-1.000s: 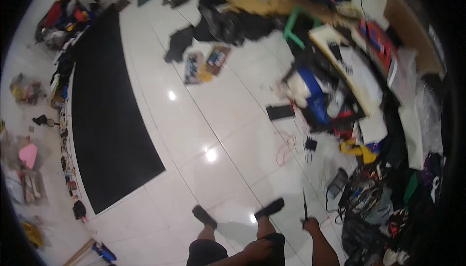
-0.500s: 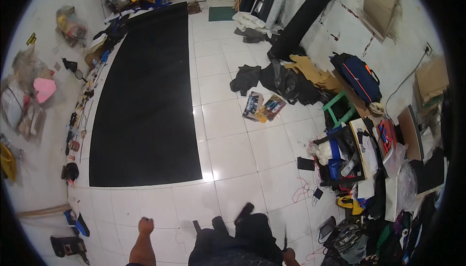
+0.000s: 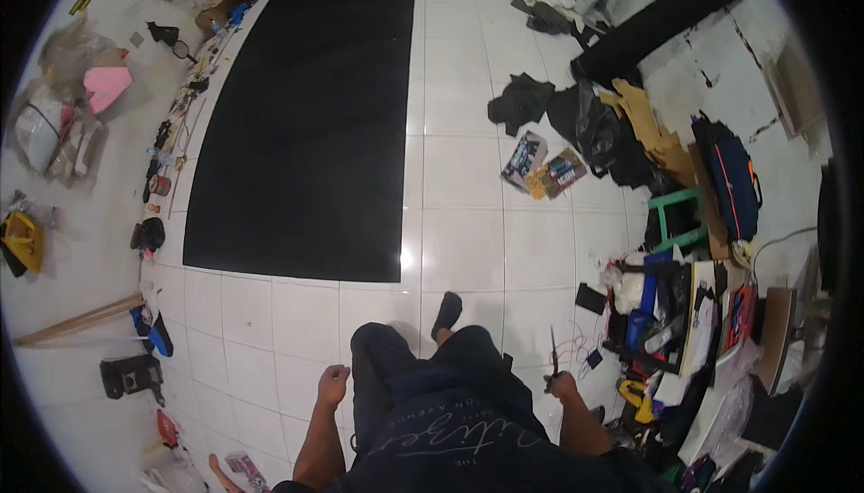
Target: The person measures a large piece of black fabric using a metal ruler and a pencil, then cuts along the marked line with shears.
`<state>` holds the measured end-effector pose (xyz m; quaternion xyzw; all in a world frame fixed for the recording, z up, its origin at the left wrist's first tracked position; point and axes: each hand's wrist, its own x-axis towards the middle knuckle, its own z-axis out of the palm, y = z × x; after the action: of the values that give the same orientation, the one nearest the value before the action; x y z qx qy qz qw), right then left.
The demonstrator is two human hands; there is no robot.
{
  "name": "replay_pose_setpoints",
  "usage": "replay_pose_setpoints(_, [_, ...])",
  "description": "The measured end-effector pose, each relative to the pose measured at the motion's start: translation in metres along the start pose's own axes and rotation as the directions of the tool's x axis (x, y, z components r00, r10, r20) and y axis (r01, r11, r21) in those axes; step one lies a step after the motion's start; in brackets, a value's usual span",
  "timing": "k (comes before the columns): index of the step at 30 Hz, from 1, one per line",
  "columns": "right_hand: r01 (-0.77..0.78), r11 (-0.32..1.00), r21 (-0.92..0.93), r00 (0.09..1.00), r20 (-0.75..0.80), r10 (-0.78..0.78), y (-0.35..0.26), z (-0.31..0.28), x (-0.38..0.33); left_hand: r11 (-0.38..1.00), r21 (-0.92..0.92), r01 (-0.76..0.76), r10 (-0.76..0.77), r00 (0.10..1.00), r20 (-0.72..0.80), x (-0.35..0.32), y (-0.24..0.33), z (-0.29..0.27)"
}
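White floor tiles [image 3: 468, 250] carry a black mat [image 3: 310, 115]; you stand just beside its near edge. Your right hand [image 3: 562, 388] grips scissors [image 3: 553, 358], your left hand [image 3: 333, 387] hangs loosely curled, empty. Cutting looks next, needing you closer.

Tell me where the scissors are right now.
In the head view, the scissors are in the right hand, blades pointing up, at the lower right beside the person's leg and just left of the clutter pile on the tiled floor.

Standing on white tile floor [image 3: 468, 250]. Right hand [image 3: 563, 386] grips scissors [image 3: 553, 356] — blades point up, away from the body. Left hand [image 3: 332, 386] loosely curled, holds nothing. Large black mat [image 3: 315, 106] ahead — flat on the tiles. Green stool [image 3: 677, 221] and clutter pile at right.
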<state>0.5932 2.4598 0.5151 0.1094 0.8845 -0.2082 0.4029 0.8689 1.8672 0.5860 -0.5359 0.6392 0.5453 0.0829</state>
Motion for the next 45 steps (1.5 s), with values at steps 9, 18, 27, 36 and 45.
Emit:
replay_pose_setpoints(9, [0.11,0.97,0.218,0.991,-0.105,-0.089,-0.194,-0.063,0.045,0.977,-0.129,0.172,-0.192,0.967,-0.165,0.012,0.024,-0.051])
replay_pose_setpoints(18, [-0.089,0.992,-0.087,0.977,0.186,0.104,-0.169,-0.021,0.02,0.974,-0.136,0.179,-0.2,0.967,-0.159,0.034,0.03,-0.049])
replay_pose_setpoints(27, [-0.105,0.994,0.001,0.992,0.071,0.104,-0.14,-0.037,0.049,0.952,-0.149,0.267,-0.29,0.942,-0.17,0.022,0.041,-0.05])
replay_pose_setpoints(36, [0.004,0.987,0.162,0.999,-0.037,0.002,-0.219,-0.057,0.048,0.961,-0.104,0.254,-0.266,0.957,-0.114,0.051,0.036,-0.04])
replay_pose_setpoints(45, [-0.014,0.989,0.149,0.993,0.119,-0.004,-0.182,-0.045,0.057,0.987,-0.043,0.152,-0.156,0.984,-0.085,0.046,0.101,-0.032])
